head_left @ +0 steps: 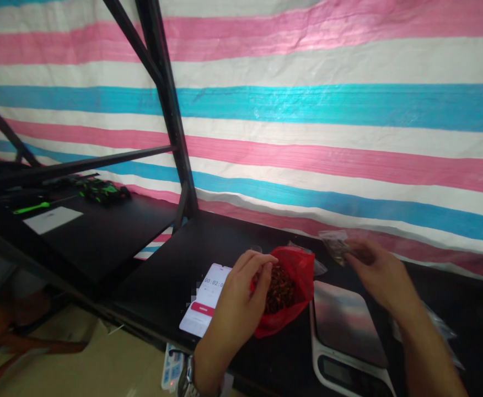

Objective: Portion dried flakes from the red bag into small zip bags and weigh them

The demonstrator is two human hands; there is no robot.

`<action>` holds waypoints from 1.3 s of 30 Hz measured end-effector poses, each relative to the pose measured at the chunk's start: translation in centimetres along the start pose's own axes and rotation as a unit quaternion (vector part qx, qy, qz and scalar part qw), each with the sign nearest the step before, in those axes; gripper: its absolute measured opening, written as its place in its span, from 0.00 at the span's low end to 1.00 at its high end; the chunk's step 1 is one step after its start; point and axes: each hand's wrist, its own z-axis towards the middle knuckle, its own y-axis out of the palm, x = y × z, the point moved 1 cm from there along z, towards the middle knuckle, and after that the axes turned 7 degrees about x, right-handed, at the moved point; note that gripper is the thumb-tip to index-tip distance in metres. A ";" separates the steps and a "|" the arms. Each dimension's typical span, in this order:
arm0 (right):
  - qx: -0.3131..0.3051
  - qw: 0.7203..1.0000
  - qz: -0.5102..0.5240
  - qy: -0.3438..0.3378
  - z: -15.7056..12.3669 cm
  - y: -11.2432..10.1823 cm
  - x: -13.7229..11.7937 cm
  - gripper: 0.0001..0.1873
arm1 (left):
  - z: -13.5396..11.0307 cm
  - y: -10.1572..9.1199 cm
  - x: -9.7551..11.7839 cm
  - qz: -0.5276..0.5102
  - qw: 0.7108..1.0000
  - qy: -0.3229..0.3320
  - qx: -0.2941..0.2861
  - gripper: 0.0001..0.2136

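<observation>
Hiding pt of red bag [302, 278]: L hand [243, 289].

Phone [204, 300] left, bag [303, 269] between, scale [347, 320] right, all on the table [162, 289], sheeting [341, 105] behind.

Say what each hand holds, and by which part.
Right hand: a clear bag, by its right-hand end. Left hand: at the red bag; any grip cannot be told.
</observation>
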 end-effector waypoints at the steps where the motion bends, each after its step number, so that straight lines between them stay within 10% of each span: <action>1: 0.008 0.998 0.054 -0.019 -1.4 -1.4 -0.6 0.16 | -0.2 0.4 0.2 -0.015 1.000 -0.014 0.004 0.11; 9: -0.141 0.970 0.169 -0.099 -7.4 -4.0 -5.6 0.07 | -1.1 3.3 2.0 -0.222 0.941 -0.199 -0.160 0.21; 16: -0.069 0.978 0.123 -0.153 -7.4 -3.3 -5.0 0.11 | -0.2 3.0 2.0 -0.263 0.919 -0.234 -0.176 0.16; 24: -0.215 0.962 0.160 0.055 -8.3 -1.3 -8.3 0.22 | -0.7 3.8 2.9 -0.215 0.933 -0.228 -0.179 0.20; 39: -0.252 0.943 0.213 0.037 -8.2 -0.4 -8.4 0.14 | -0.8 3.6 2.6 -0.194 0.936 -0.230 -0.185 0.14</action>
